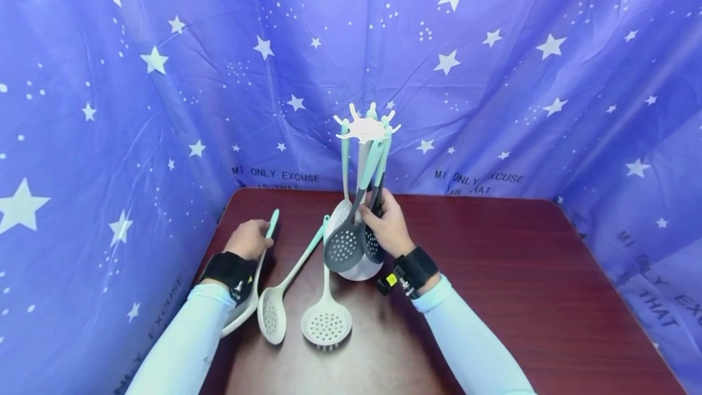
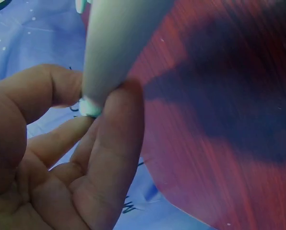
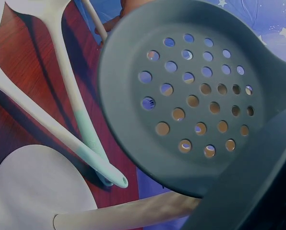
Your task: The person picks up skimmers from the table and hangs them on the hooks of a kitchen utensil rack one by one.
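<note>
In the head view a white utensil stand holds hanging utensils with mint handles. My right hand grips the stand around its pole, behind the dark grey skimmers; some of its fingers are hidden. One skimmer fills much of the right wrist view, beside the stand's pole and round base. At the table's left, my left hand pinches the mint handle of a white spoon-like utensil. The forearm partly covers its head. In the left wrist view, fingers and thumb meet at the handle.
On the dark red table lie a white slotted spoon and a white skimmer, between the forearms. A pale slotted utensil hangs on the stand's left. Blue star-patterned cloth surrounds the table's back and sides.
</note>
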The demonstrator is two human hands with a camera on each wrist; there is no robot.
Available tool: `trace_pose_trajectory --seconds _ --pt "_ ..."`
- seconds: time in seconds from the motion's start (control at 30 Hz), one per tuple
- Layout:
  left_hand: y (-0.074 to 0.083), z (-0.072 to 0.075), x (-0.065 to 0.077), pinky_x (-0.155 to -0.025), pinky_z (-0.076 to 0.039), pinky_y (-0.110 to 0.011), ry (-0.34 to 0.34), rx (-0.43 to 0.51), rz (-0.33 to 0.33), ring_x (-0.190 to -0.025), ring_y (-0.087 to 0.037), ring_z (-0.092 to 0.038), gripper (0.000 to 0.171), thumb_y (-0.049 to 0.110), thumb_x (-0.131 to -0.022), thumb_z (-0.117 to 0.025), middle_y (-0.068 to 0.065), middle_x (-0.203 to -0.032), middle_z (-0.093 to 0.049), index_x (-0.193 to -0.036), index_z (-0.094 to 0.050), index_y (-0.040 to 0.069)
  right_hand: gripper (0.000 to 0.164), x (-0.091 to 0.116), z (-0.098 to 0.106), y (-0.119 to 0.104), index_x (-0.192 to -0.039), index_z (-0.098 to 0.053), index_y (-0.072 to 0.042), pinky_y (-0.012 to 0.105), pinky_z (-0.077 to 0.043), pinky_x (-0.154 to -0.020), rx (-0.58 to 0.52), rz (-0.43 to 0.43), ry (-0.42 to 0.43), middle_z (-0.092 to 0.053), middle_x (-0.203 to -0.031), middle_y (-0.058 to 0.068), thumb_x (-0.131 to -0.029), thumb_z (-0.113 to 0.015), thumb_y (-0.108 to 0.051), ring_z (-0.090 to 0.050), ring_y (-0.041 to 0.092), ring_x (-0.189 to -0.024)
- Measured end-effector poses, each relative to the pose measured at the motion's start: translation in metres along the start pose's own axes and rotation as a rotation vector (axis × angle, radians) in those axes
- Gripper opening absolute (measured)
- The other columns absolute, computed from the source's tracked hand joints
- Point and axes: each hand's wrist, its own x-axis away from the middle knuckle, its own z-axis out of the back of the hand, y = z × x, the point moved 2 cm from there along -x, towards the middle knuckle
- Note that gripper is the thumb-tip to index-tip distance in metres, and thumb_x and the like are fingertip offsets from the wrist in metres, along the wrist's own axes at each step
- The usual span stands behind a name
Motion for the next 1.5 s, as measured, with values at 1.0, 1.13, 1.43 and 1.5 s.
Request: trace_pose_trajectory --seconds 1.0,1.13,1.43,1.5 --pt "0.097 0.056 -0.005 -0.084 -0.060 -0.040 0.611 0.498 -0.329 -0.096 -0.026 -0.074 0.050 0.014 -0.098 -0.073 -0.011 -0.116 -0.072 -0.146 -0.061 0.023 0.014 -0.003 -0.008 0.002 -0.102 -0.055 0.008 0.021 -0.049 -0.066 0.031 0.084 -0.065 -0.058 -0.087 0.007 -0.092 -0.065 0.007 -0.055 0.006 -0.076" --pt "0.117 0.070 -0.003 -0.082 -0.059 -0.029 0.668 0.567 -0.441 -0.096 -0.023 -0.072 0.050 0.013 -0.098 -0.073 -0.010 -0.115 -0.071 -0.145 -0.061 0.025 0.014 -0.002 -0.006 0.001 -0.103 -0.056 0.008 0.021 -0.049 -0.066 0.042 0.078 -0.064 -0.058 -0.087 0.004 -0.093 -0.064 0.007 -0.055 0.006 -0.076" --pt "0.158 0.085 0.012 -0.078 -0.059 -0.026 0.733 0.674 -0.562 -0.098 -0.017 -0.070 0.038 0.016 -0.097 -0.075 -0.006 -0.116 -0.074 -0.134 -0.069 0.014 0.015 -0.002 -0.001 0.002 -0.104 -0.057 0.006 0.021 -0.050 -0.067 0.042 0.059 -0.031 -0.061 -0.086 -0.002 -0.092 -0.065 0.008 -0.057 0.006 -0.075" --pt "0.164 0.086 0.014 -0.078 -0.060 -0.027 0.743 0.694 -0.573 -0.098 -0.017 -0.071 0.034 0.016 -0.096 -0.075 -0.005 -0.116 -0.075 -0.130 -0.072 0.013 0.015 -0.003 -0.001 0.007 -0.105 -0.057 0.006 0.021 -0.049 -0.066 0.034 0.066 -0.036 -0.061 -0.086 0.000 -0.093 -0.065 0.006 -0.057 0.007 -0.075"
